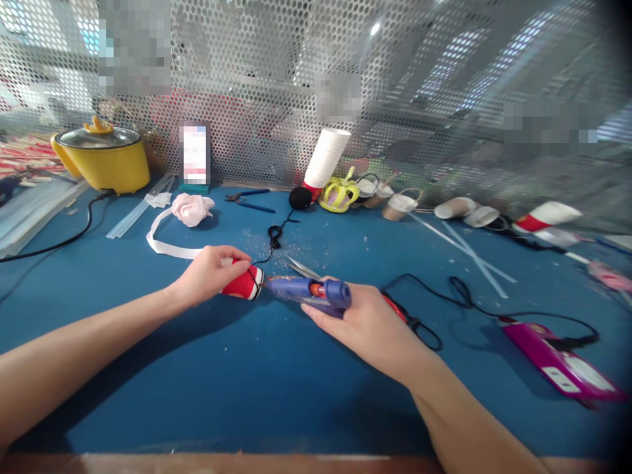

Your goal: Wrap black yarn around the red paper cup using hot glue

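My left hand (215,273) is closed around a red paper cup (241,282) lying on its side, its white end turned to the right. A black cord (275,237) runs from the cup across the table to a black ball of yarn (300,197). In my right hand (363,322) is a blue hot glue gun (306,289). Its nozzle meets or nearly meets the cup's white end; I cannot tell if they touch. Just behind the glue gun lie scissors (303,268), their handles partly hidden by my right hand. A white ribbon (170,249) leads from near my left hand toward a pale pink bundle (191,209).
A yellow electric pot (111,161) stands back left, beside clear glue sticks (141,209). Blue-handled pliers (254,199), stacked white cups (326,158) and a yellow crown-like craft (340,192) line the back. A purple power strip (563,365) with black cables lies right. Perforated metal mesh (266,99) rises behind.
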`<state>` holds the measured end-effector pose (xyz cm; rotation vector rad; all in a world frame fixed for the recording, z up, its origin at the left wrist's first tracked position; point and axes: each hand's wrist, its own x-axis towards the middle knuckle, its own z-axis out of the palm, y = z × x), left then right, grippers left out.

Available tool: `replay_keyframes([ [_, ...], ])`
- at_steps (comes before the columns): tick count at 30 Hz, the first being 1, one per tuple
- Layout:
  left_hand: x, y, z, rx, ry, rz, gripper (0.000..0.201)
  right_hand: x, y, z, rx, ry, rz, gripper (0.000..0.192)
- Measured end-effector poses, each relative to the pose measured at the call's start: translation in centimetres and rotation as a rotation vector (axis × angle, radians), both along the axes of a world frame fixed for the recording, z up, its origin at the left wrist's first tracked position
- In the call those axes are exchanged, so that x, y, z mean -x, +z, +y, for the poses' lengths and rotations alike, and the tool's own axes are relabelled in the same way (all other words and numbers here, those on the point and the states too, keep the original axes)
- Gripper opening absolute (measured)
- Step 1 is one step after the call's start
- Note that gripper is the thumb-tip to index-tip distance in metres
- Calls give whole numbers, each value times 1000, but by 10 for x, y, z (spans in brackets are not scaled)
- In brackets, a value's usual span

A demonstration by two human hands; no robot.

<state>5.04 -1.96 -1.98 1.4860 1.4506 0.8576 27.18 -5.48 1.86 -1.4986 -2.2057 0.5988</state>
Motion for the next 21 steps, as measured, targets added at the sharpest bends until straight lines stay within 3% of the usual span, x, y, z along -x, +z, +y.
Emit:
replay_keyframes([
  [21,0,-2,-5,-30,-15,58,35,-2,-2,5,-24,-56,-4,13],
])
